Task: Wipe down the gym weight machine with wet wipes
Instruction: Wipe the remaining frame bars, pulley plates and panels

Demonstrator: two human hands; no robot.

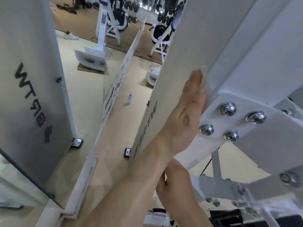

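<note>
Above a beige gym floor (85, 89), the left hand (188, 115) presses flat, fingers straight, perhaps on a wipe (203, 77), against the machine frame (246, 54) (white, bolted); the right hand (175, 185) is curled, its hold unclear.

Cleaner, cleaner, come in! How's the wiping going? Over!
Left hand flat, pressing wet wipe on white machine frame. Right hand low, fingers curled, grip unclear. Bolt heads close below the wipe.
</note>
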